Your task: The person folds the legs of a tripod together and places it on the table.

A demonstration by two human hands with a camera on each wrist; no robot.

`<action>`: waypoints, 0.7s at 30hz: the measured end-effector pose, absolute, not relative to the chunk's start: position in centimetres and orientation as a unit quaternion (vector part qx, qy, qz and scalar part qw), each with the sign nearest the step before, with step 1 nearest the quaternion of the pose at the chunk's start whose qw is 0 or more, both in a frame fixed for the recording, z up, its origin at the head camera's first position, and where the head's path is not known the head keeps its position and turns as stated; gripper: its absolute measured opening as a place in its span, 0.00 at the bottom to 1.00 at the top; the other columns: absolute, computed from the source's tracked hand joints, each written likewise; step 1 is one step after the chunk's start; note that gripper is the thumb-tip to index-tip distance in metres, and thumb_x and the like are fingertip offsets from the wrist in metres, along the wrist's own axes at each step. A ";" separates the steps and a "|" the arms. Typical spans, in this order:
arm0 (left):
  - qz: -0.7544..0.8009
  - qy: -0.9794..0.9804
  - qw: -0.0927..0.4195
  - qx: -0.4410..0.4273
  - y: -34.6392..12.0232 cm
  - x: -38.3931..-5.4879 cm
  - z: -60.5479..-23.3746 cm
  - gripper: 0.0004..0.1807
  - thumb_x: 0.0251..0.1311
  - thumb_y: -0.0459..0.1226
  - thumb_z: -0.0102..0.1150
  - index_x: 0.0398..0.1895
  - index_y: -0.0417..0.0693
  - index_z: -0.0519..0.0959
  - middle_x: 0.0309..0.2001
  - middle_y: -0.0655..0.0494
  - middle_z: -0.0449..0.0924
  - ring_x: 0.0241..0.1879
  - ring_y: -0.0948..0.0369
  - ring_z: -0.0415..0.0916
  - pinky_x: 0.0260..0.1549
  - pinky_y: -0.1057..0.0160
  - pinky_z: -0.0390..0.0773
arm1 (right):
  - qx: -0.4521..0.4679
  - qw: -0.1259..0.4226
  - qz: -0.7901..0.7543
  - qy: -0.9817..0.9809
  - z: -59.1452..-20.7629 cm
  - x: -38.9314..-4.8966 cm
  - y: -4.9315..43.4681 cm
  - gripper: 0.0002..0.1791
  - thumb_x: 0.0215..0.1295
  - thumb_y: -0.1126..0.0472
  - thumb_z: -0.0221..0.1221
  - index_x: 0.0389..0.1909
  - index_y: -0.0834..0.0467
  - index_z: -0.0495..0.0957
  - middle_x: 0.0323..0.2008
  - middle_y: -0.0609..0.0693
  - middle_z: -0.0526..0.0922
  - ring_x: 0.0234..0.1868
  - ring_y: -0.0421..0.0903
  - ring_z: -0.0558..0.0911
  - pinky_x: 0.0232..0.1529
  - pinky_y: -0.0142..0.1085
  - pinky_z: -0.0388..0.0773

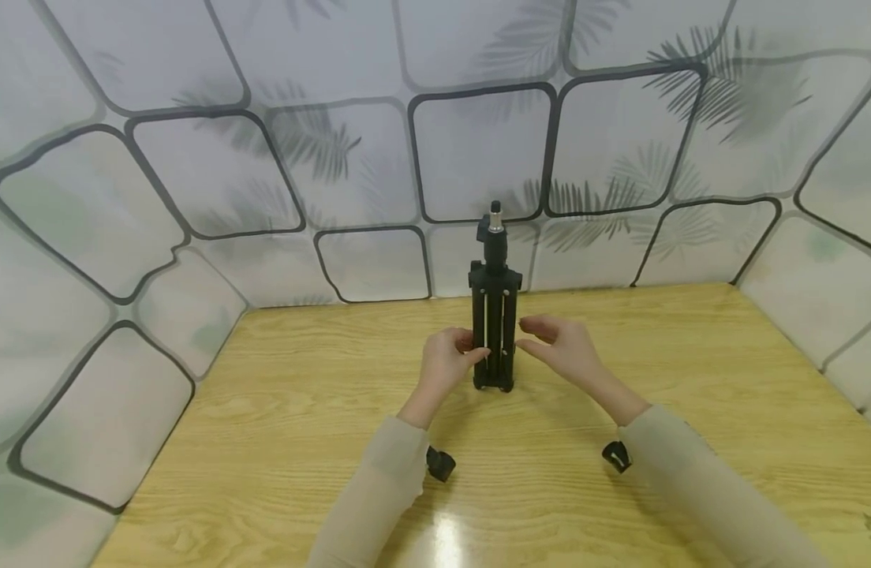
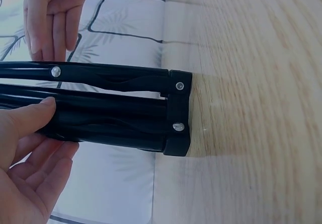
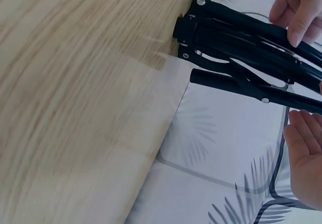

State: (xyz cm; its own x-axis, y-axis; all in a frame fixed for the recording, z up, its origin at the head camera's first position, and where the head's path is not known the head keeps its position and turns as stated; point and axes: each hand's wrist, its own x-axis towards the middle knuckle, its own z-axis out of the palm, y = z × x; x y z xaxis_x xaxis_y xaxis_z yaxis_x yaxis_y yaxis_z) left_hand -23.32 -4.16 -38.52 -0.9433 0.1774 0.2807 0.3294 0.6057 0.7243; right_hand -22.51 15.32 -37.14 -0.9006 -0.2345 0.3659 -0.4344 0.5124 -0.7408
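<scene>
Over toward twelve o'clock on the wood-grained surface point(image 1: 300, 442) stands a black tripod point(image 1: 495, 296), leaf-patterned backdrop point(image 1: 481, 158) behind; the left hand point(image 1: 446, 360) pinches it at nine, the right hand point(image 1: 562, 347) loosely spread at three.

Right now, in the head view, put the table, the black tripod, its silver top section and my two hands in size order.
Largest to smallest:
1. Table
2. Black tripod
3. Left hand and right hand, too alike to rank
4. Silver top section
</scene>
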 end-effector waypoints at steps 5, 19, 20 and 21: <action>-0.445 -0.878 0.097 -0.149 -4.3 -23.5 -38.8 0.11 0.50 0.37 0.63 0.35 0.39 0.80 0.32 0.51 0.80 0.32 0.60 0.78 0.30 0.68 0.76 | 0.191 0.119 0.464 -0.857 -37.0 -22.6 15.8 0.19 0.54 0.65 0.62 0.46 0.69 0.74 0.43 0.63 0.78 0.45 0.55 0.77 0.43 0.45 0.73; -0.478 -0.857 0.085 -0.175 -4.4 -24.4 -39.1 0.10 0.55 0.32 0.58 0.40 0.35 0.78 0.34 0.47 0.80 0.36 0.57 0.78 0.35 0.68 0.75 | 0.182 0.141 0.439 -0.868 -37.2 -23.3 15.7 0.20 0.54 0.62 0.62 0.47 0.68 0.74 0.44 0.62 0.77 0.45 0.56 0.77 0.43 0.44 0.73; -0.476 -0.857 0.086 -0.178 -4.3 -24.4 -39.1 0.10 0.55 0.31 0.57 0.40 0.35 0.78 0.34 0.47 0.80 0.36 0.57 0.78 0.35 0.67 0.75 | 0.181 0.141 0.437 -0.870 -37.2 -23.3 15.7 0.21 0.54 0.62 0.62 0.47 0.68 0.74 0.44 0.62 0.77 0.45 0.55 0.77 0.43 0.44 0.74; -0.474 -0.858 0.085 -0.179 -4.3 -24.4 -39.0 0.11 0.55 0.31 0.57 0.40 0.35 0.77 0.34 0.47 0.80 0.36 0.57 0.78 0.35 0.67 0.75 | 0.179 0.140 0.436 -0.871 -37.1 -23.3 15.7 0.21 0.54 0.62 0.62 0.47 0.68 0.74 0.44 0.62 0.77 0.45 0.55 0.77 0.42 0.44 0.74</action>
State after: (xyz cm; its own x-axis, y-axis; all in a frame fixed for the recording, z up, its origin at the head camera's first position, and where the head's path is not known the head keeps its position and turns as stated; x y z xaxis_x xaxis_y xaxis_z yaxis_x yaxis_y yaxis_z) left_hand -24.40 -4.34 -39.01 -0.9218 0.2262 0.3147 0.3868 0.4860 0.7837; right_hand -23.34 15.70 -37.14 -0.8964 -0.1896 0.4006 -0.4342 0.5561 -0.7087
